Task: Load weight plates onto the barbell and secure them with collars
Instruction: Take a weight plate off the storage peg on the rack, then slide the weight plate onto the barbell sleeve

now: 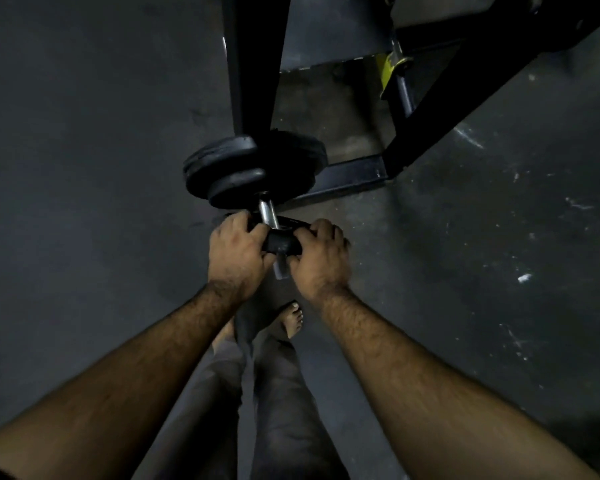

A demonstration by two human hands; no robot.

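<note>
Both hands, left hand (236,252) and right hand (321,258), closed on small weight plate (280,241) threaded on barbell sleeve (269,214). Loaded plates (250,169) lie beyond along sleeve axis.

black weight plates (253,168), silver barbell sleeve (268,213), yellow-green tag (390,69), grey floor (84,168)

Both bare forearms reach forward and down, converging toward the middle. The left hand (237,252) is knuckles-up, fingers curled over and closed around the left edge of a small black plate (280,241). The right hand (321,256) mirrors it, fingers wrapped on the right edge, thumb tucked in below. Wrists straight, hands close together, nearly touching. One bare foot (292,319) shows below.
</note>
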